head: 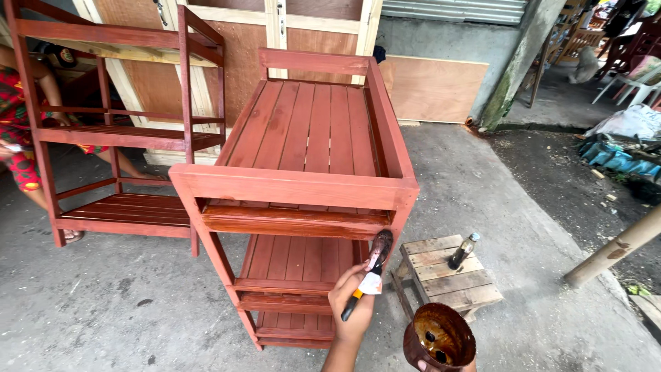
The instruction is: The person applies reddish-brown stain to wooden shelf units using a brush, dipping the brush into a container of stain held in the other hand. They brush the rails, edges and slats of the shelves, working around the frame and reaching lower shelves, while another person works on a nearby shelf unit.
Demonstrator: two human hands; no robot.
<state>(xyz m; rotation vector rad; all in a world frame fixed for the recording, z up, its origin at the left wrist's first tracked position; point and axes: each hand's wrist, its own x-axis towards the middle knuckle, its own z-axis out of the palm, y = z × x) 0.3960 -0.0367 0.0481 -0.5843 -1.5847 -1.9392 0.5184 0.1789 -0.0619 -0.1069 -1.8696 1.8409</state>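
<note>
Brown cup of dark stain nearest, at bottom edge, held from below by right hand; only fingertips visible, so grip closed on cup as far as can be told. Left hand just beside it, fingers wrapped tight round paintbrush: orange-and-black handle pointing down, white band at the ferrule, dark wet bristles up and touching underside of the front rail of red-brown wooden rack. Rack tall, slatted top tray with raised sides, two lower slatted shelves visible beneath, standing on grey concrete floor. Small pale wooden stool just right of rack's front leg, small dark bottle with light cap upright on it. Second red-brown rack well to the left, same slatted build, near a wooden door. Another person in red patterned clothes behind that second rack, partly hidden by its frame. Plywood sheet leaning on rear wall. Bamboo pole slanting at right edge, dirt and litter beyond
</note>
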